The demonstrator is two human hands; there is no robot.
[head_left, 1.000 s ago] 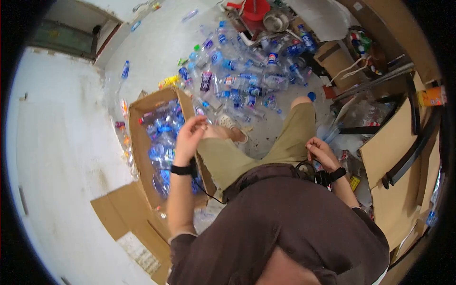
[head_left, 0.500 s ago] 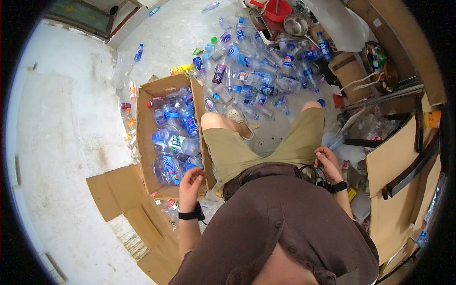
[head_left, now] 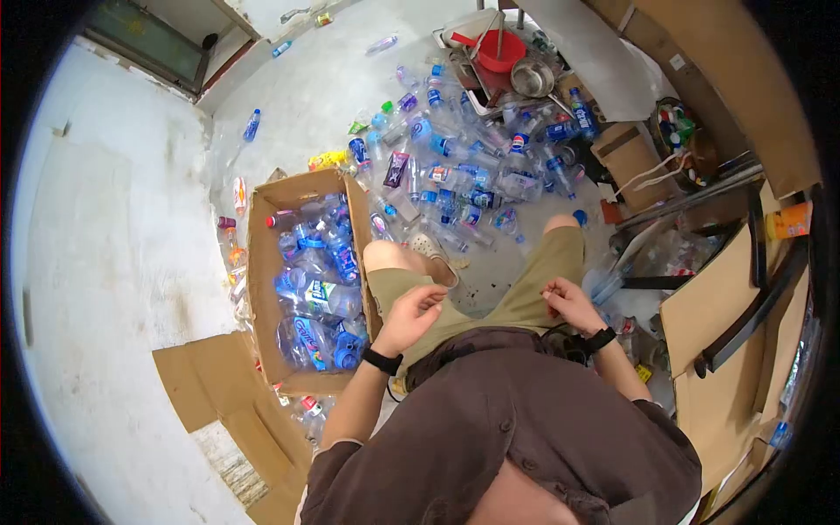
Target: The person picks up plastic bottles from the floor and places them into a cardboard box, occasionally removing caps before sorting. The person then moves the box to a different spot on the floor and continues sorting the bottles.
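My left hand (head_left: 411, 317) hovers above my left thigh, just right of the cardboard box (head_left: 374, 306); its fingers are loosely bent and nothing shows in them. Over my right thigh is my right hand (head_left: 570, 303), its fingers half curled and apart, with no object visible. Clear plastic bottles with blue caps and labels fill the box, among them a large bottle with a green and white label (head_left: 320, 296) and one with a blue label (head_left: 308, 343).
Many plastic bottles (head_left: 472, 175) lie scattered on the floor ahead. A red pan (head_left: 500, 52) and a metal pot (head_left: 532, 79) stand beyond them. Flat cardboard (head_left: 197, 367) lies at the left, and a cardboard panel (head_left: 709, 337) leans at the right. A bowl of caps (head_left: 678, 127) sits far right.
My left hand has moved from the box's near right edge to the right, over my thigh. My right hand has shifted slightly inward. The view has tilted a little.
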